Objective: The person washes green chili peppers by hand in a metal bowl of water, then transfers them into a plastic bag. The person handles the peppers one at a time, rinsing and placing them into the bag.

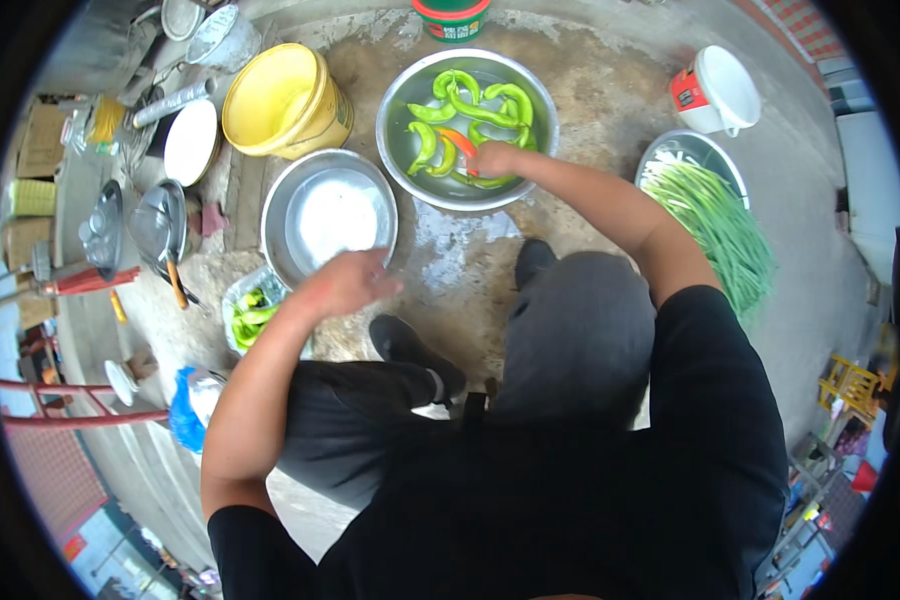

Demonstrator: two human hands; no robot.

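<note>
My right hand (495, 160) reaches into a large metal basin (386, 161) of water and long green peppers (486, 112). Its fingers are at the lower end of an orange-red pepper (457, 140); whether they grip it is hard to tell. My left hand (352, 283) hangs over the near rim of a second metal basin (272, 225), fingers apart, with nothing in it. That basin has a bright, shiny bottom and no peppers in it. A clear plastic bag (234, 296) with more green peppers (251, 319) lies left of my left forearm.
A yellow bucket (285, 105) stands behind the second basin. To the right, green stalks (720, 225) hang over the rim of another metal basin (729, 161), near a white bucket (727, 90). A green bucket (451, 26) is at the top. Pans and a strainer (150, 214) lie at left.
</note>
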